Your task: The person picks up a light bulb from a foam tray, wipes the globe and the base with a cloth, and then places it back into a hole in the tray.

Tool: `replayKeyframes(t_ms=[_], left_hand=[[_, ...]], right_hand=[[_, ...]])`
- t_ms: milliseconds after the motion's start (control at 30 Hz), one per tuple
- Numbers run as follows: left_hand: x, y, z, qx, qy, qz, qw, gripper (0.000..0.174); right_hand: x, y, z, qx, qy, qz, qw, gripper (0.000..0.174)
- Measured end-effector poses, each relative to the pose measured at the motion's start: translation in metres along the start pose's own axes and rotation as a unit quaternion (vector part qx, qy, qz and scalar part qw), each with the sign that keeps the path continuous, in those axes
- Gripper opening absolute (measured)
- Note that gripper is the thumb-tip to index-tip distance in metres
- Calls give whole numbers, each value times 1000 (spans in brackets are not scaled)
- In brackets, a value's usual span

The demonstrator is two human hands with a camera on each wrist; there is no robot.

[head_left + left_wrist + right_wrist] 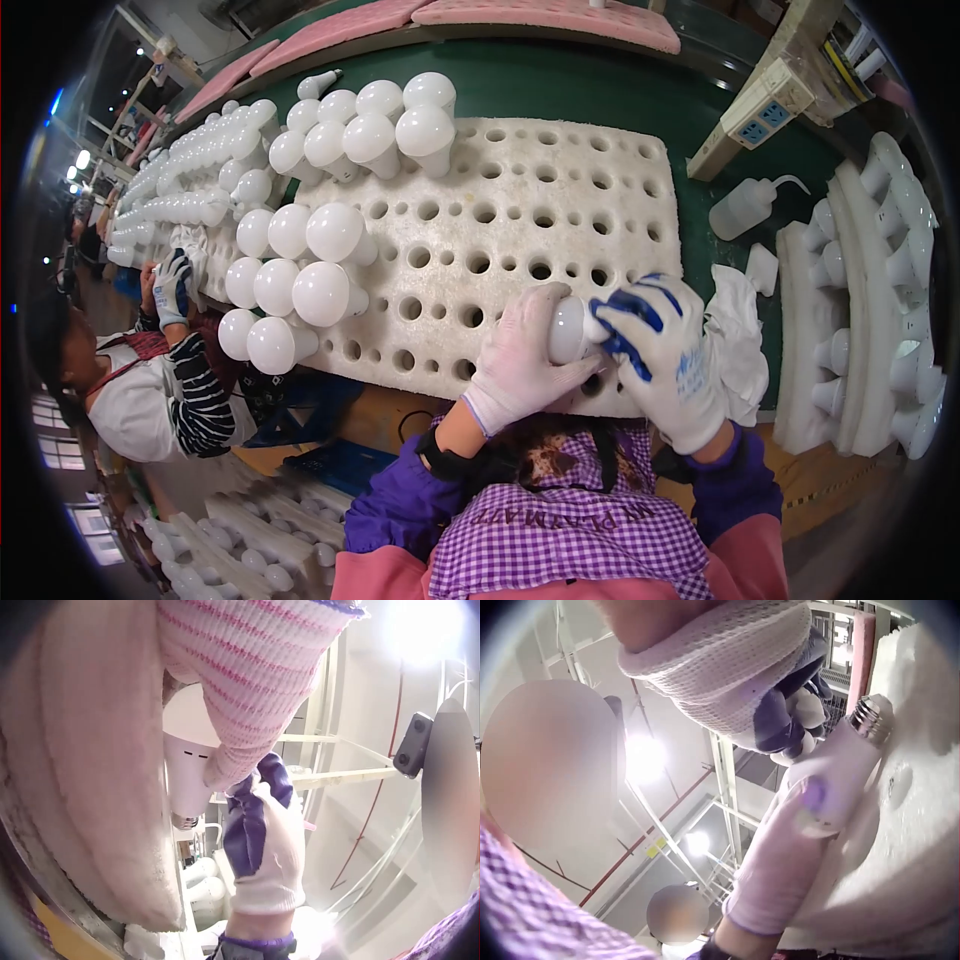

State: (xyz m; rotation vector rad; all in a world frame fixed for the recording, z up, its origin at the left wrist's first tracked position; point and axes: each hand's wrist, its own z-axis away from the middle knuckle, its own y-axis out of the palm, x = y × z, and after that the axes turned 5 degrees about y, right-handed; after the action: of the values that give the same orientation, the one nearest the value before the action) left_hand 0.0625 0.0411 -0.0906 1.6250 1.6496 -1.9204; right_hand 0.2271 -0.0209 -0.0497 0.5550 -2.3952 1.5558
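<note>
My left hand, in a pinkish-white knit glove, grips a white light bulb low over the near right part of a white foam board. In the left wrist view the thumb lies along the bulb's body, its metal screw cap exposed. My right hand, gloved in white with blue-coated fingers, is bent beside the bulb's base end. The right wrist view shows its fingers curled near the bulb body; I cannot tell whether they hold something. Several bulbs sit at the board's left side.
A white cloth and a spouted squeeze bottle lie to the right. Beyond them stand foam trays with bulbs. A socket post rises at the back right. At the left another person works beside more bulbs.
</note>
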Motion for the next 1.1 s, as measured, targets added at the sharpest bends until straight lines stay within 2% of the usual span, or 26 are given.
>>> replayKeyframes(t_ms=[67, 167, 267, 333, 433, 500, 533, 600, 633, 667, 733, 767, 800, 867, 1033, 1100], left_hand=[[2, 0, -1, -4, 4, -2, 1000, 72], [3, 1, 0, 5, 18, -8, 1000, 71], [1, 0, 0, 3, 13, -5, 1000, 71], [1, 1, 1, -4, -2, 12, 1000, 71], [0, 2, 1, 7, 2, -3, 1000, 72], [1, -1, 0, 10, 10, -12, 1000, 72], [2, -2, -1, 10, 12, -15, 1000, 72], [1, 1, 0, 6, -17, 25, 1000, 73], [2, 2, -1, 3, -19, 29, 999, 73], [3, 1, -2, 5, -6, 11, 1000, 73], [2, 2, 1, 15, 7, -10, 1000, 73], [2, 1, 1, 14, 7, -11, 1000, 72], [2, 0, -1, 11, 8, -11, 1000, 72], [2, 0, -2, 5, 4, 7, 1000, 71], [5, 3, 0, -5, 24, -9, 1000, 71], [5, 2, 1, 3, 15, -8, 1000, 71]], right_hand=[[-1, 5, 9, -2, -39, 15, 999, 38], [-17, 16, -10, 18, 23, -11, 1000, 38], [-5, 7, -11, 14, 21, -29, 999, 38], [2, 4, 5, 10, -40, -7, 999, 39], [-3, 8, -1, 6, 12, 6, 1000, 37], [-19, 21, -15, 67, 94, -96, 989, 37], [-14, 16, -13, 63, 93, -97, 989, 37], [3, 0, -1, 17, -12, 12, 1000, 35], [1, 6, 3, 7, -68, 3, 998, 36], [-2, 7, 1, 9, -69, 5, 998, 36], [-8, 8, -12, -7, 10, 31, 999, 33], [-22, 13, -19, 76, 55, -54, 994, 31], [-21, 13, -20, 70, 57, -55, 994, 31], [-20, 12, -24, -5, 13, -47, 999, 29], [-11, 5, -9, 32, -22, -7, 999, 31], [-7, 3, 0, 24, -80, -8, 996, 34]])
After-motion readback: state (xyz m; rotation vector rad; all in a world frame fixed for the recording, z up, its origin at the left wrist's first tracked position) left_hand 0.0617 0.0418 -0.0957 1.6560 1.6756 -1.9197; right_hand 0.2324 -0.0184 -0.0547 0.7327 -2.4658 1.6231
